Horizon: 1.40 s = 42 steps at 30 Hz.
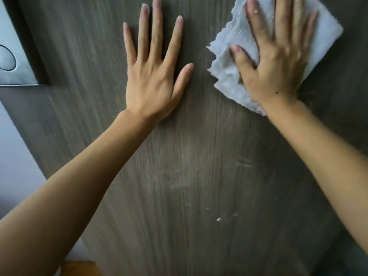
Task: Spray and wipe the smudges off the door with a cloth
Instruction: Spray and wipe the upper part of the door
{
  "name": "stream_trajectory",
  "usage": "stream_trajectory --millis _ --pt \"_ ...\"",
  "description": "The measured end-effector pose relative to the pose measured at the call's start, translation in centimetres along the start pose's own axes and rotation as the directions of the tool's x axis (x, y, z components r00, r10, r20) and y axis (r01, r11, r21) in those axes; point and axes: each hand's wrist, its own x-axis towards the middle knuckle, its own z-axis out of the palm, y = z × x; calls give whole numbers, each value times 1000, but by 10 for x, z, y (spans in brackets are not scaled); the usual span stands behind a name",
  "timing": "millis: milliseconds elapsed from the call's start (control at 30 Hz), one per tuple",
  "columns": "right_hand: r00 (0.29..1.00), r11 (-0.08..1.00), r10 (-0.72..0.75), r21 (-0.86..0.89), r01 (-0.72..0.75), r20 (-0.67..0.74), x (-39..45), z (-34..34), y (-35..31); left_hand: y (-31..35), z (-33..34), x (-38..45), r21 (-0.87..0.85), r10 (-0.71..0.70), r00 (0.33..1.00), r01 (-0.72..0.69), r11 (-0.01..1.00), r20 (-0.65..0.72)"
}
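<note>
A dark grey wood-grain door (199, 166) fills the view. My left hand (153, 76) lies flat on it with fingers spread, holding nothing. To its right, my right hand (276, 56) presses a folded light blue-grey cloth (229, 46) flat against the door near the top right, fingers spread over the cloth. Pale smudges and small white flecks (219, 219) show on the door below both hands. No spray bottle is in view.
A metal lock plate with a round fitting (12, 60) sits at the door's left edge. Beyond that edge is a pale wall (12, 146). An orange patch (79, 267) shows at the bottom left.
</note>
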Motion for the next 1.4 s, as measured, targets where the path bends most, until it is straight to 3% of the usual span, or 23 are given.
stream_trajectory --millis 100,167,300,367,433,500,567,700,800,867,967,1067,1200,1267,1400 --pt "998 996 -21 80 25 -51 -47 12 -26 0 1 0 33 1 1000 -1 999 -2" --pt "983 976 -181 124 182 -16 -91 20 -38 1 0 1 46 0 1000 0 999 2" --pt "805 807 -590 54 588 60 -157 32 -38 3 -1 -1 64 -12 1000 12 998 4" --pt "732 732 -681 56 679 22 -159 33 -32 5 -2 0 77 -15 1000 14 997 5" --pt "704 702 -710 68 709 -16 -145 33 -24 4 -2 1 76 -16 1000 15 997 5" --pt "726 724 -688 49 688 -29 -117 28 -8 4 -1 1 70 -14 1000 14 997 -1" --pt "811 810 -583 42 585 -50 -79 20 14 3 0 1 62 -5 1000 6 998 -10" --pt "977 978 -206 34 208 -48 -6 4 49 4 2 1 61 -5 1000 6 998 -22" --pt "997 999 38 38 -35 -60 10 -2 38 4 2 0 63 -12 1000 14 998 -23" --pt "989 992 120 56 -116 -82 4 0 20 4 2 0 60 -15 1000 16 998 -25" --pt "993 993 97 81 -91 -68 -29 7 -6 4 2 0 57 -11 1000 12 998 -18" --pt "991 987 -130 95 131 -20 -78 17 -24 3 1 1 51 -18 1000 19 999 -20" --pt "921 920 -389 63 387 22 -102 24 -23 4 0 0 35 -32 999 32 999 -11" --pt "917 917 -397 59 394 40 -81 21 -18 3 -2 0 34 -37 999 37 999 -5" --pt "969 964 -246 109 242 20 -17 6 -9 6 -3 0 40 -33 999 32 999 10"
